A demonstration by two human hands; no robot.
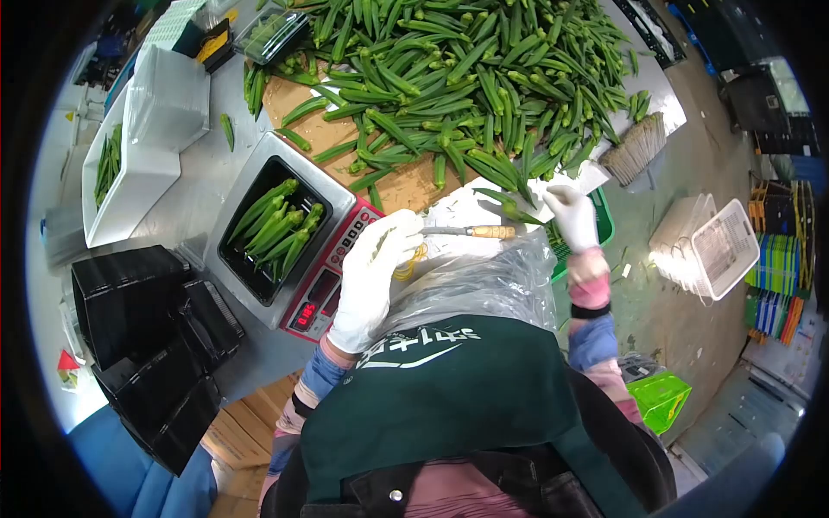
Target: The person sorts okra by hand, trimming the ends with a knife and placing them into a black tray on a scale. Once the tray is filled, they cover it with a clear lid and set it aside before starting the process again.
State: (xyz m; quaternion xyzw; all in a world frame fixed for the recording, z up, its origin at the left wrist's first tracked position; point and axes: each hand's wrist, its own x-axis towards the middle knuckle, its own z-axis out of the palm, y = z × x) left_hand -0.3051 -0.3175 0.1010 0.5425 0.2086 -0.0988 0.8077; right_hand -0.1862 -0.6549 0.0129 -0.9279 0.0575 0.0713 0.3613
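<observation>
My left hand (373, 272), in a white glove, is beside the scale with its fingers drawn together. Its fingertips overlap the blade end of a small knife (492, 231) with a wooden handle; what they hold is hidden. My right hand (572, 217), also gloved, has curled fingers close to a few okra pods (508, 207) at the pile's near edge; I cannot make out what is in them. On the red and silver scale (344, 200), a black tray (231, 252) holds several okra pods (275, 226). Its red display (304, 316) is lit.
A large okra pile (484, 78) covers the back of the table. Stacked black trays (129, 293) and a white bin (129, 216) stand at left. Clear plastic bags (492, 285) lie before me. A brush (635, 148) and green basket (604, 216) are at right.
</observation>
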